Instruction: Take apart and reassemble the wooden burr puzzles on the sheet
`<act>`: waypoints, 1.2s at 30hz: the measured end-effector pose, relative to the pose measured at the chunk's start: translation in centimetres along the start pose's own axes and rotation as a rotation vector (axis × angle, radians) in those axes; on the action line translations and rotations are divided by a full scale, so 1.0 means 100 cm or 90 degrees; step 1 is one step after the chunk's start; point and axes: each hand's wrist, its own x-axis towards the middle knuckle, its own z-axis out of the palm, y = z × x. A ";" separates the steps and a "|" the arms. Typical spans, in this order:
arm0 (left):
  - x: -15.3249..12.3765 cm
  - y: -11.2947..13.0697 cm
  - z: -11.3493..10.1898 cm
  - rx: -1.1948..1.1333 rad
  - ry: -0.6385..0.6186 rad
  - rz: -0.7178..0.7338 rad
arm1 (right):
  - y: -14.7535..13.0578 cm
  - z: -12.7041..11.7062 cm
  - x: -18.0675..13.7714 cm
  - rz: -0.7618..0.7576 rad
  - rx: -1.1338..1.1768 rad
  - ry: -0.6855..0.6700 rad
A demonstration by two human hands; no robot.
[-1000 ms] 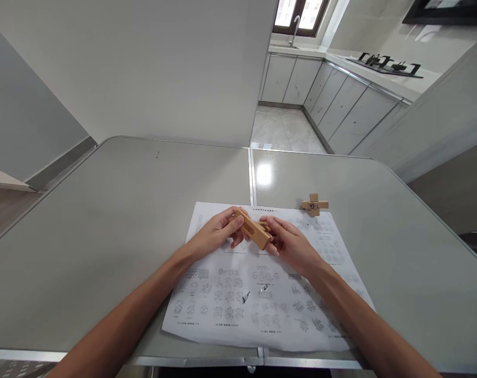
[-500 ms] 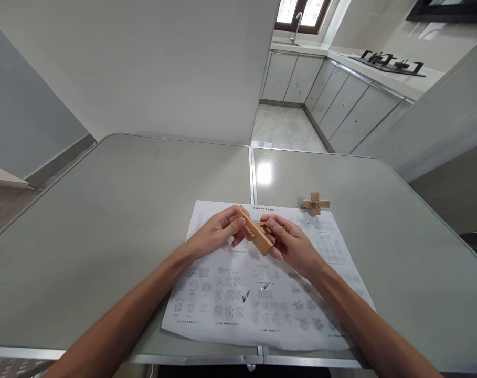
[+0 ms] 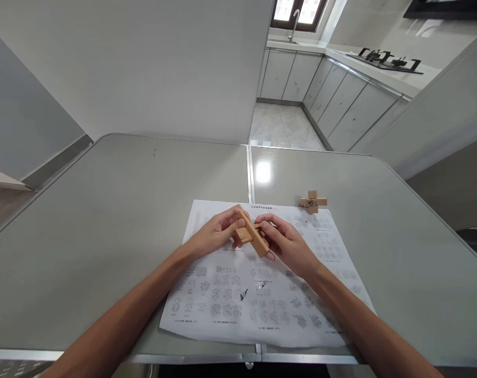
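Above the printed sheet, both hands hold interlocking wooden puzzle pieces (image 3: 257,240). One long bar slants down to the right, and a shorter block passes through it crosswise, jutting out on the left side. My left hand (image 3: 218,231) grips the upper left end, its thumb on the wood. My right hand (image 3: 284,239) pinches the part behind the bar on the right; its fingertips are partly hidden. An assembled wooden cross puzzle (image 3: 313,202) with a dark mark rests at the sheet's far right edge.
A large paper sheet (image 3: 222,333) with printed diagrams lies on the grey folding table (image 3: 84,236). A metal seam (image 3: 250,173) runs across the tabletop. Beyond stand a white wall (image 3: 163,68) and kitchen cabinets (image 3: 340,100) with a gas stove (image 3: 388,60).
The crosswise block now sticks out farther on the left of the long bar. My right hand has shifted slightly left with the pieces. The view has moved a little.
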 end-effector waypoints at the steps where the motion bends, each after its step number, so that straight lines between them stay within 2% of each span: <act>1: 0.000 0.000 -0.001 -0.007 -0.004 -0.003 | 0.000 0.000 0.000 -0.018 -0.015 0.000; 5: 0.000 0.000 -0.003 -0.029 -0.019 -0.012 | -0.001 0.002 -0.002 -0.089 -0.090 0.008; 9: -0.001 -0.001 -0.003 -0.026 -0.011 0.001 | -0.002 0.004 -0.004 -0.111 -0.120 0.005; 17: -0.001 -0.008 -0.005 -0.035 0.005 -0.005 | -0.002 0.003 -0.004 -0.108 -0.119 -0.002; 23: -0.001 -0.008 -0.006 0.031 0.008 -0.006 | -0.004 0.003 -0.005 -0.080 -0.139 -0.047; 29: 0.000 -0.006 -0.005 0.022 0.023 -0.007 | -0.002 0.003 -0.005 -0.084 -0.129 -0.031; 36: -0.001 -0.009 -0.008 0.034 0.010 -0.019 | -0.001 0.000 -0.005 -0.065 -0.098 -0.053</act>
